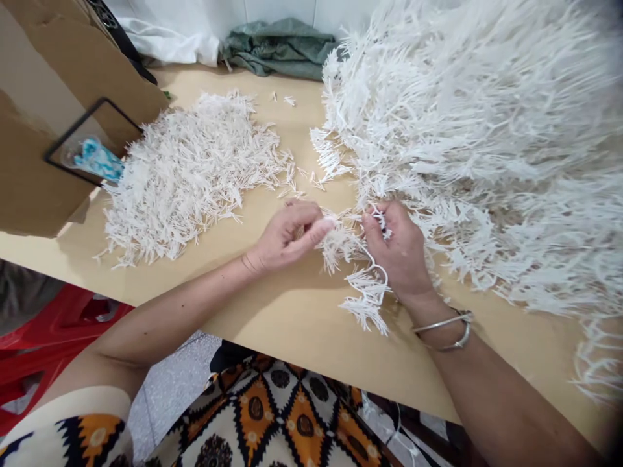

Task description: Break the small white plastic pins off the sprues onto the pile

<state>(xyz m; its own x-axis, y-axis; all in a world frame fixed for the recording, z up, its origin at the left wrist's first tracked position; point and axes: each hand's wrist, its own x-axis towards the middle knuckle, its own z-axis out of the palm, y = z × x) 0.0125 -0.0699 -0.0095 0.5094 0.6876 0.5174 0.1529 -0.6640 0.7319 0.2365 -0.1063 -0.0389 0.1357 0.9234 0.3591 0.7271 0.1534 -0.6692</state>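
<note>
Head view: between the front and back edges of the table [287,311], a white strand [374,262] is gripped in the curled fingers of the right hand [396,250], seemingly to steady its tufts [366,297] for the left hand [287,235]. Left fingers are curled beside them; whether anything is pinched cannot be told. Loose bits [195,172] at left and a bunch [477,130] at right are set apart, perhaps against mixing.

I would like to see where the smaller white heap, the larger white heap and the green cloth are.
Smaller white heap [195,172]: head view, middle of its tufted surface.
Larger white heap [479,146]: head view, middle of its fringed mass.
Green cloth [285,48]: head view, middle of its crumpled folds.
</note>
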